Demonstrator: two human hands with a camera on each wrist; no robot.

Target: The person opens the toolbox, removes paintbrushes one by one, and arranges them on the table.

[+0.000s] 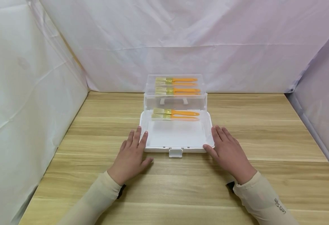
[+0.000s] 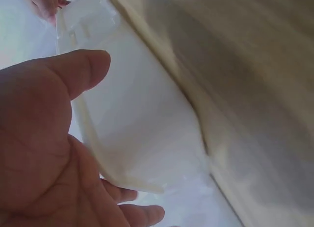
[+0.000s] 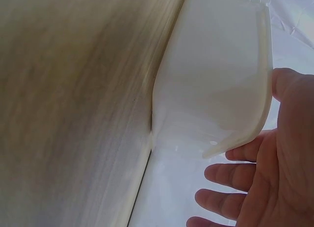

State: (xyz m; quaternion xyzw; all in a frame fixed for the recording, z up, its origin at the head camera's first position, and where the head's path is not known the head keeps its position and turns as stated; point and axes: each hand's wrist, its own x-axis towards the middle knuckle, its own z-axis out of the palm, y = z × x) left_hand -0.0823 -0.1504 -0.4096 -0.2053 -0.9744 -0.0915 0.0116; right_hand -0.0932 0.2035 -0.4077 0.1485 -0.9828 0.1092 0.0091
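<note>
A white plastic box (image 1: 175, 134) stands on the table with its clear lid (image 1: 175, 101) raised at the back. Paintbrushes (image 1: 185, 112) with orange handles and pale bristles lie along the rear of the box. Several more orange-handled paintbrushes (image 1: 185, 90) show higher up at the lid; whether they lie in it or behind it I cannot tell. My left hand (image 1: 130, 156) rests beside the box's left front corner, fingers spread and extended along that side. At the right front corner, my right hand (image 1: 230, 154) touches the rim, its fingers fairly straight. Both palms hold nothing.
The wooden table (image 1: 265, 131) spreads out on both sides of the box. White cloth (image 1: 181, 47) hangs behind it and along the left and right. A white latch (image 1: 175, 152) hangs open at the box's front edge.
</note>
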